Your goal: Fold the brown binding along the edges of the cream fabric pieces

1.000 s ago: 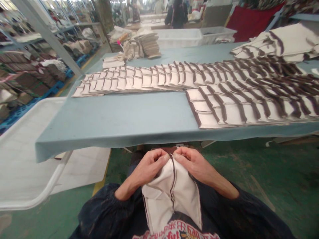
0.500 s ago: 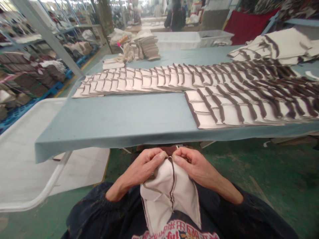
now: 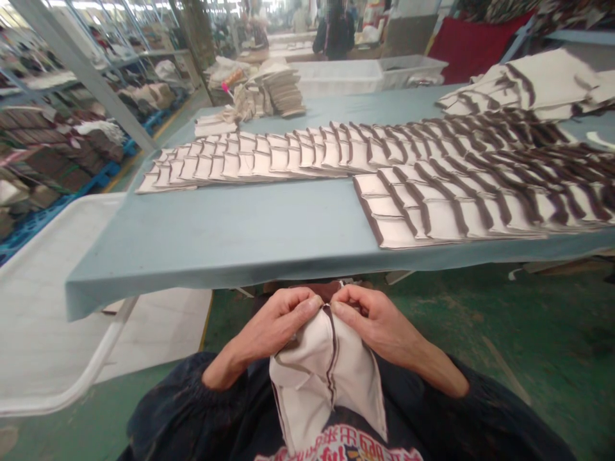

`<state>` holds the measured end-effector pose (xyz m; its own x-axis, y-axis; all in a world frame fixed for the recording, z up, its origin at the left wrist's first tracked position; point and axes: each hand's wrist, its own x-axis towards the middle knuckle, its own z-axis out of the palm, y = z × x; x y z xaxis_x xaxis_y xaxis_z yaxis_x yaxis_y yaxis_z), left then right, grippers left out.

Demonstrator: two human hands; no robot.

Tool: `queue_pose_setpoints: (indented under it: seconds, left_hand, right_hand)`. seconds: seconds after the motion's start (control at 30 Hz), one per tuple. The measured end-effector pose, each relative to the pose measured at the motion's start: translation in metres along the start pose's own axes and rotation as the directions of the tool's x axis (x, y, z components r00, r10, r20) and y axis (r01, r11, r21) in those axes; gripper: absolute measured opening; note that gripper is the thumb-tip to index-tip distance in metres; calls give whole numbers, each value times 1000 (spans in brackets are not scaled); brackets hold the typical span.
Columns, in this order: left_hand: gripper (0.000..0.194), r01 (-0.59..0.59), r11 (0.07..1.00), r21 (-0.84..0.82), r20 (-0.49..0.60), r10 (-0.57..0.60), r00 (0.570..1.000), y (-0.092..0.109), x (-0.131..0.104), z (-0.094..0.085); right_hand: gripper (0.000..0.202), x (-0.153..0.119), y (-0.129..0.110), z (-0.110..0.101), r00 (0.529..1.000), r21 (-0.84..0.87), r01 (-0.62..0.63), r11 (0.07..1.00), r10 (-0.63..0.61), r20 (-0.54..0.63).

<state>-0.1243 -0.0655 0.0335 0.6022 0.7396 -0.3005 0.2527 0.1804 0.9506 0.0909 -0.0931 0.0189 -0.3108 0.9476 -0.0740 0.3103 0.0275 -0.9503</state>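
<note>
A cream fabric piece (image 3: 353, 371) with a dark brown seam down its middle hangs in front of my body, over my lap. My left hand (image 3: 291, 315) pinches its top edge just left of the seam. On the other side of the seam, my right hand (image 3: 361, 312) pinches the same edge, thumb against fingers. Only a small gap separates the two pinches. The fingertips behind the cloth are hidden. Beyond my hands, a brown patch of material shows under the table edge.
On the blue-covered table (image 3: 230, 230) lie overlapping rows of cream pieces with brown edging (image 3: 442, 218). Stacked cloth (image 3: 283, 89) and white plastic bins (image 3: 336, 77) are at the back. A white-framed cart (image 3: 62, 397) stands at left. A person (image 3: 334, 32) is in the distance.
Both hands keep their pinch on the fabric piece, almost unmoved. The table and background have shifted slightly in view, as the camera turned a little.
</note>
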Motion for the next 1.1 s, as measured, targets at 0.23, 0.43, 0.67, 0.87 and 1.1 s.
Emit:
queue_pose_setpoints:
  seconds: [0.23,0.43,0.67,0.87,1.1]
  left_hand:
    - [55,12,1000,-15,-6,-13,1000,-4,3,1]
    - [55,43,998,-51,-16,-44,999,-3,5,3]
    - [57,42,998,-52,-26,-43,999,-7,5,4]
    - [58,54,997,-48,-31,-55,998,-13,4,4]
    - [57,39,996,-77,-46,-43,998,-17,4,5]
  right_hand:
    - [25,3,7,-1,1000,24,-22,999,22,5]
    - [26,2,11,-1,999,44,-32,998,32,4]
    - [27,1,12,1,999,69,-51,996,50,12]
    - [28,2,12,2,999,65,-53,997,52,18]
    - [28,2,16,5,998,77,-61,995,59,25]
